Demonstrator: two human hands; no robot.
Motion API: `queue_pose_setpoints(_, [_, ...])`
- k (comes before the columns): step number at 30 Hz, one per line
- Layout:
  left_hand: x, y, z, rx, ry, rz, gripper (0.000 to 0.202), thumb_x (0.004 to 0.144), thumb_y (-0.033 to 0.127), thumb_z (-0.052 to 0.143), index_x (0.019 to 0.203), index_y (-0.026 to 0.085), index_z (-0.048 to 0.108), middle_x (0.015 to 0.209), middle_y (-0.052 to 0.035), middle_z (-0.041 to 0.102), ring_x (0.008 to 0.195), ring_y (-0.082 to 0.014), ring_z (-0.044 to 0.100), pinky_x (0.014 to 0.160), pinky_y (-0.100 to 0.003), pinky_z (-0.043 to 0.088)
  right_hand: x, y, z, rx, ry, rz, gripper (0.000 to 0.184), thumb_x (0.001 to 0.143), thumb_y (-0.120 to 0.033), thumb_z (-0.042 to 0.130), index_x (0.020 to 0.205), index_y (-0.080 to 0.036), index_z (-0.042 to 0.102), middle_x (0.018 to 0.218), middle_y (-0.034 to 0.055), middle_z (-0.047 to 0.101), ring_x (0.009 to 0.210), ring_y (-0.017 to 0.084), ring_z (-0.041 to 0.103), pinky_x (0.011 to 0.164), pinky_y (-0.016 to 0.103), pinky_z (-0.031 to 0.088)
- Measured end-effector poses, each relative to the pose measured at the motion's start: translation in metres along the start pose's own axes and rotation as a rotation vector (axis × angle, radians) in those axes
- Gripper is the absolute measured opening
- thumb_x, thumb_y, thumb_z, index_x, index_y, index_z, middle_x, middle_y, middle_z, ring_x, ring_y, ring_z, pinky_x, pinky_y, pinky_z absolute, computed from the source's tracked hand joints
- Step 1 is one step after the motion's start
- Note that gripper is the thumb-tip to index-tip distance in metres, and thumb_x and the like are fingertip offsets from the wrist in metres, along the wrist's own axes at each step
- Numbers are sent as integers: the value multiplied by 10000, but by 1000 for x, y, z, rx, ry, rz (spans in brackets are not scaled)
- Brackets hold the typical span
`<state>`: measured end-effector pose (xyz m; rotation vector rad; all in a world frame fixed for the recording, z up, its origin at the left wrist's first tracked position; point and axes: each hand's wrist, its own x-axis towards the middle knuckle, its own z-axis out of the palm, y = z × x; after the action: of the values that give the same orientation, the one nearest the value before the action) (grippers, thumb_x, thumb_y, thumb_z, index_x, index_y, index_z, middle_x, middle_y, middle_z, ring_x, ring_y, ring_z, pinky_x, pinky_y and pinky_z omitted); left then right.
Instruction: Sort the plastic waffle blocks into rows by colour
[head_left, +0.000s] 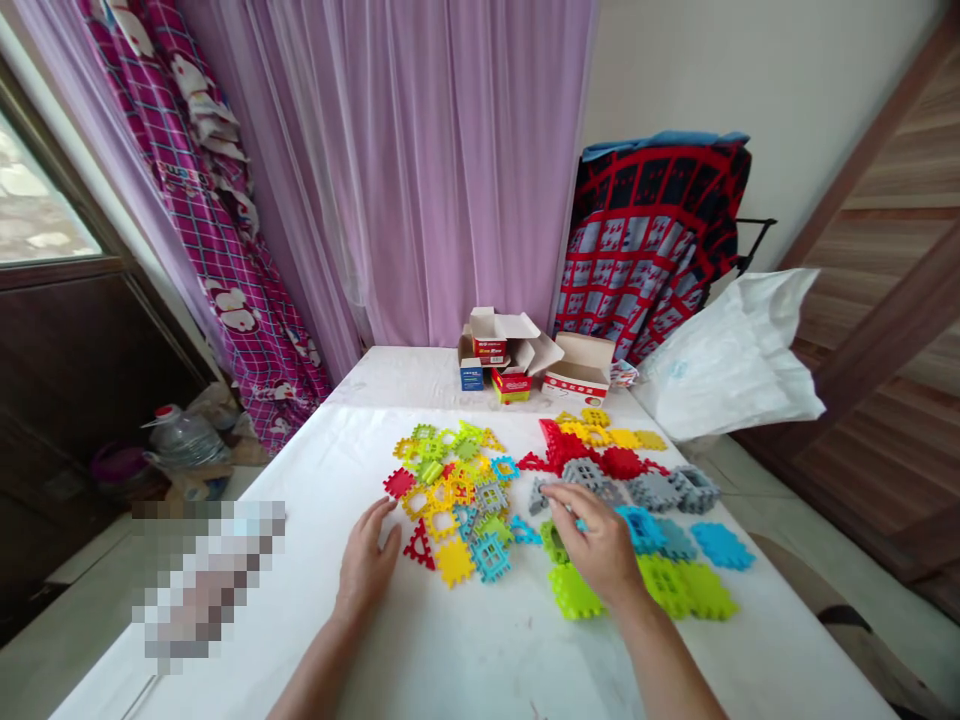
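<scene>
Here's the right hand (pixel 592 540), its wrist masking part of the lime-green toothed plastic plates (pixel 574 592); whether its fingertips grip the grey triangular plastic piece (pixel 538 497), you can't tell! Bottom edge slices off both bare forearms (pixel 326 655). Over left, a pixelated patch (pixel 214 585) blots out the white-covered tabletop (pixel 465 640). Small print on the red cardboard box (pixel 490 349): too tiny to read! And the brown wooden door (pixel 877 260), cut by the right edge.

Left hand (pixel 369 555) beside mixed tiles (pixel 454 562), right hand (pixel 596 540) at grey tile (pixel 537 498), open boxes (pixel 577 378) behind
</scene>
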<state>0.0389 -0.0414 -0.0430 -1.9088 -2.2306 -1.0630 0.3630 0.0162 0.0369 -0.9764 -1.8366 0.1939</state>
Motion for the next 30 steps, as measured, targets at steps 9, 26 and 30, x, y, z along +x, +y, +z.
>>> queue_pose_setpoints(9, [79, -11, -32, 174, -467, 209, 271, 871, 370, 516, 1095, 319, 660, 1299, -16, 622, 1154, -228, 585, 954, -354, 446, -35, -21, 18, 48, 52, 16, 195, 884, -214, 509, 910, -223, 702, 851, 62, 737, 765, 180, 700, 688, 273, 575])
queue_pose_setpoints(26, [51, 23, -32, -541, -185, -509, 597, 884, 604, 263, 1069, 144, 596, 1077, -151, 686, 894, -205, 680, 720, -307, 537, -50, -28, 22, 32, -60, 125, 224, 884, -272, 500, 908, -219, 716, 868, 62, 737, 787, 182, 701, 692, 250, 569])
queue_pose_setpoints(30, [20, 65, -22, -946, -265, -639, 545, 735, 660, 549, 866, 138, 629, 881, -115, 701, 679, -151, 656, 604, -265, 525, -42, -41, 34, 23, -186, 157, 272, 848, -247, 511, 1064, -215, 674, 994, 72, 710, 770, 173, 680, 730, 287, 568])
